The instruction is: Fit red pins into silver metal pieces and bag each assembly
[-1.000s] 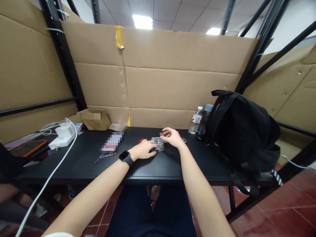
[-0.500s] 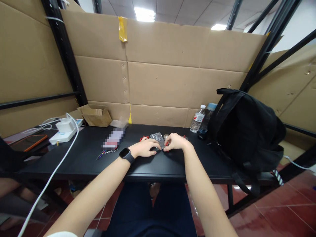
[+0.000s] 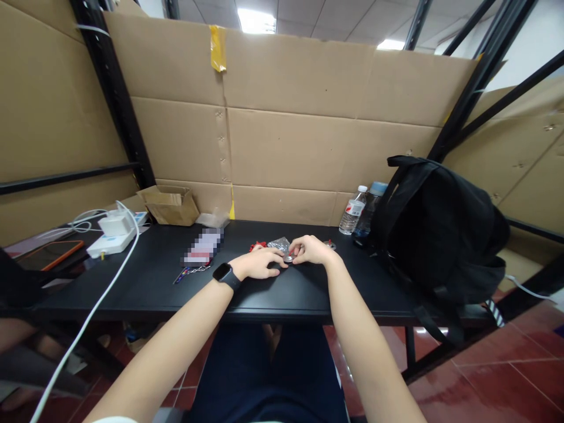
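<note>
My left hand (image 3: pixel 264 262), with a black watch (image 3: pixel 226 275) at the wrist, rests low on the black table, fingers stretched out to the right. Close to its fingertips is a small, round, shiny disc-like piece (image 3: pixel 288 258). The thumb and fingertips of my right hand (image 3: pixel 311 250) are pinched at that piece, where a bit of red also shows. Just behind my fingers lies a crumpled clear plastic bag (image 3: pixel 278 243). A red item (image 3: pixel 257 246) sits behind my left hand, partly covered by it. Past my right wrist another small red and clear item (image 3: pixel 329 244) is partly visible.
A blurred-out phone-like object (image 3: pixel 202 248) with a strap lies left, near a brown paper bag (image 3: pixel 171 205) and a white power strip (image 3: pixel 112 242). A water bottle (image 3: pixel 352 211), a dark bottle (image 3: pixel 369 212) and a black backpack (image 3: pixel 440 235) stand right. Cardboard (image 3: pixel 286 141) walls the back.
My right hand has shifted slightly up and away from me. The shiny round piece now shows between the hands; the round item behind my right hand is no longer visible there. My left hand barely moved.
</note>
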